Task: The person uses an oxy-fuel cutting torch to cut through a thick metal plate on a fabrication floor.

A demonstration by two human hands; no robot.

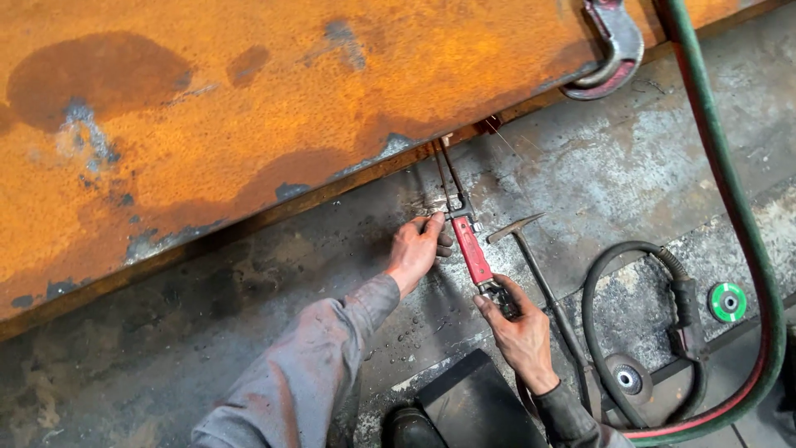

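A red-handled electrode holder (471, 249) lies low over the grey steel floor. Thin rods (448, 174) run from its jaws up to the lower edge of a big rusty orange steel plate (249, 108). My left hand (417, 249) pinches the holder's front end by the jaws. My right hand (521, 330) grips the rear end of the holder, where the cable enters. Both my sleeves are grey.
A chipping hammer (535, 265) lies just right of the holder. An angle grinder (628, 378) with a looped black cable (638, 253) and a green disc (728, 301) are at the lower right. A green hose (730, 182) runs down the right side. A metal hook (615, 46) hangs on the plate's edge.
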